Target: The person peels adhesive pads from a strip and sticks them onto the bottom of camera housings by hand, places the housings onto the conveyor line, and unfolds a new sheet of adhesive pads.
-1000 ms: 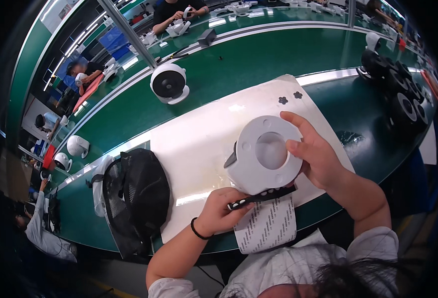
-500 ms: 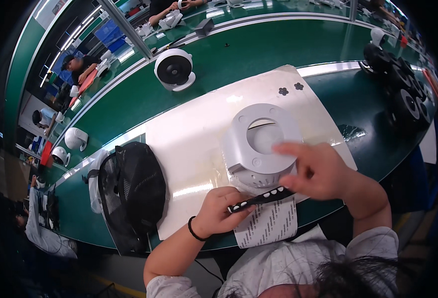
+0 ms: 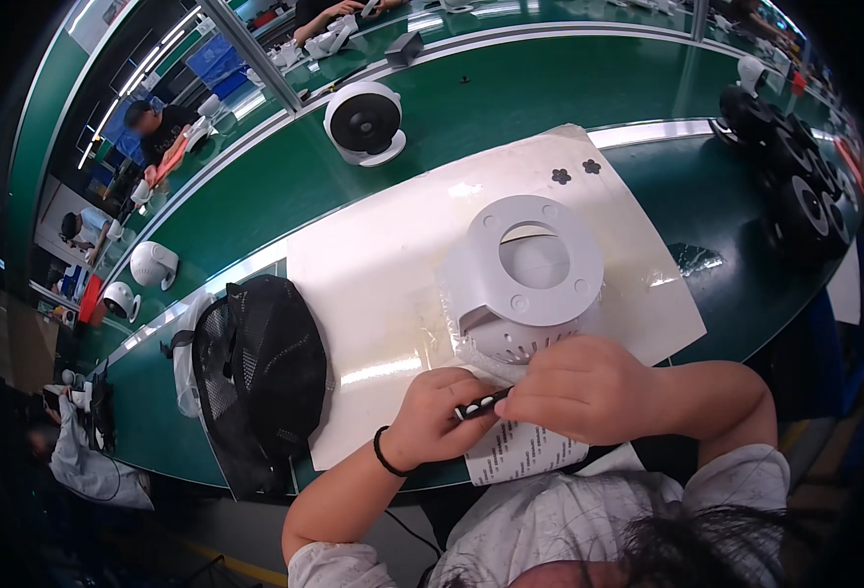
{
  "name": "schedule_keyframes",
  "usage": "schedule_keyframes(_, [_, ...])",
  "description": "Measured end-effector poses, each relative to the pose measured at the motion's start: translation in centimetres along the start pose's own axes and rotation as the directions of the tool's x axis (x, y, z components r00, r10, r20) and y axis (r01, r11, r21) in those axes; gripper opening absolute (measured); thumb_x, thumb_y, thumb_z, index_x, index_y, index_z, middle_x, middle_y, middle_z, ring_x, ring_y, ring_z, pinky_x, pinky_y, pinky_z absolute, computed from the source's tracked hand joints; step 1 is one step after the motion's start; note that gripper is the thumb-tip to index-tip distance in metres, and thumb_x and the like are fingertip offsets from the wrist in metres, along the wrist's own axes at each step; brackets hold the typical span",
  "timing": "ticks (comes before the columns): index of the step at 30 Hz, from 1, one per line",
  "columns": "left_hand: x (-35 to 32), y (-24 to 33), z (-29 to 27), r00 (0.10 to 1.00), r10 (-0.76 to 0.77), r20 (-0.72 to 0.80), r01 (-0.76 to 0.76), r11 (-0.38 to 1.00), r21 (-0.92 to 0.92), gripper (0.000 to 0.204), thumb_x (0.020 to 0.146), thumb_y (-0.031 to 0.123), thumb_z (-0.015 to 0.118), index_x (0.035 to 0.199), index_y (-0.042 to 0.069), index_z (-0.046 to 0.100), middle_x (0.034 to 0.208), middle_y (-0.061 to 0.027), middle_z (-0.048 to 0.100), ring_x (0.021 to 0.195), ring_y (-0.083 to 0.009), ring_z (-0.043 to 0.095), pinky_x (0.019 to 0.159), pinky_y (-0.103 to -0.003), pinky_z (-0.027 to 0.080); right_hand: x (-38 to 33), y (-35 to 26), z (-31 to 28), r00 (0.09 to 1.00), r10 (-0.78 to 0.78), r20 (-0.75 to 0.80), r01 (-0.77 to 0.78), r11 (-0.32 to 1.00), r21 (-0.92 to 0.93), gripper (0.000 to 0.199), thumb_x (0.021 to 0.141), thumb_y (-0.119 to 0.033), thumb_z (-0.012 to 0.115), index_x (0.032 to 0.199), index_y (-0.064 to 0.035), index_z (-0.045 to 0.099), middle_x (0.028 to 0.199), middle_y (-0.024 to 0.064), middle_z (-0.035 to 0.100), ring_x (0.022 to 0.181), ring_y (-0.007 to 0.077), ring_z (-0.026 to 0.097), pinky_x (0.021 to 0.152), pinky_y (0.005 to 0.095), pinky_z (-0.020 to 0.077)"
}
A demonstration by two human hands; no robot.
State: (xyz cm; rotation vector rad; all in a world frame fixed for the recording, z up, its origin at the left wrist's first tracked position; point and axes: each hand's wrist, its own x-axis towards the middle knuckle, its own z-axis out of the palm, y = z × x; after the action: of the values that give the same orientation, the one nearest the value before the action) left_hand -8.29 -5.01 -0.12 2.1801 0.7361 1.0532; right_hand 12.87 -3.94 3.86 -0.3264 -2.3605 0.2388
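Observation:
My left hand (image 3: 439, 415) is closed around a black strip with white round spots (image 3: 478, 403), at the near edge of the mat. My right hand (image 3: 583, 390) is closed at the strip's right end, its fingertips pinching there and covering the rest of the strip. Just beyond my hands rests a white plastic fan housing (image 3: 481, 260), its flat ring-shaped base facing up and a slotted round part below, partly hidden by my right hand. Under my hands, a printed white sheet (image 3: 510, 456) hangs over the table edge.
A white mat (image 3: 373, 294) covers the table's middle, with two black flower-shaped pieces (image 3: 561, 176) at its far right. A black mesh bag (image 3: 275, 372) lies left. Black round parts (image 3: 799, 211) are piled right. Beyond runs a green belt (image 3: 550, 93) carrying a white fan (image 3: 364, 122). Other people work farther off.
My right hand has come down from over the housing's ring onto the strip, its fingers now closed. The white fans on the belt have shifted right. The housing sits slightly farther right.

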Motion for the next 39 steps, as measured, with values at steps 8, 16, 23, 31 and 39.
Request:
schedule_keyframes(8, [-0.8,-0.4,-0.2,1.000,-0.004,0.009,0.004,0.999,-0.045,0.016,0.065,0.010,0.063,0.079,0.003,0.059,0.064,-0.0114,0.054,0.056,-0.0283,0.053,0.051,-0.033,0.042,0.2,-0.7,1.5,0.998,-0.043,-0.054,0.047,0.996,0.079,0.031,0.074,-0.006,0.061,0.105,-0.0073,0.060,0.099,0.0076,0.059,0.086,0.0207,0.059,0.070,0.0301,0.0463])
schedule_keyframes(16, [-0.7,0.0,-0.2,0.999,-0.040,0.030,0.041,0.999,-0.032,0.014,0.065,0.008,0.064,0.077,0.003,0.058,0.062,-0.0104,0.052,0.054,-0.0275,0.052,0.049,-0.033,0.040,0.5,-0.7,1.5,0.996,-0.018,-0.088,0.029,0.992,0.123,0.035,0.072,-0.001,0.061,0.107,-0.0068,0.058,0.103,0.0084,0.058,0.084,0.0208,0.057,0.072,0.0321,0.0446])
schedule_keyframes(23, [-0.4,0.4,-0.2,0.998,-0.064,0.023,0.064,0.998,-0.012,0.011,0.067,0.008,0.067,0.073,0.002,0.059,0.060,-0.0107,0.052,0.050,-0.0266,0.051,0.046,-0.032,0.040,0.4,-0.7,0.9,0.994,0.089,-0.067,-0.090,0.996,-0.017,0.032,0.065,-0.006,0.067,0.097,-0.0074,0.062,0.094,0.0035,0.059,0.081,0.0204,0.056,0.071,0.0310,0.0443])
schedule_keyframes(31, [-0.4,0.4,-0.1,0.998,-0.063,0.020,0.063,0.998,-0.007,0.016,0.065,0.007,0.067,0.079,0.003,0.061,0.063,-0.0102,0.055,0.053,-0.0263,0.053,0.048,-0.033,0.041,0.4,-0.8,0.7,0.996,0.076,-0.047,-0.084,0.975,-0.204,0.023,0.065,-0.014,0.070,0.086,-0.0112,0.062,0.101,-0.0007,0.056,0.098,0.0180,0.049,0.076,0.0306,0.0380])
schedule_keyframes(39, [-0.5,0.3,-0.2,0.997,-0.030,0.065,0.033,0.998,-0.049,0.018,0.065,0.005,0.064,0.082,0.004,0.062,0.065,-0.0100,0.056,0.057,-0.0266,0.055,0.051,-0.033,0.043,0.1,-0.2,0.7,0.995,-0.100,-0.026,0.094,0.980,-0.174,0.014,0.067,-0.013,0.068,0.080,-0.0131,0.063,0.107,-0.0004,0.057,0.104,0.0184,0.049,0.079,0.0314,0.0355])
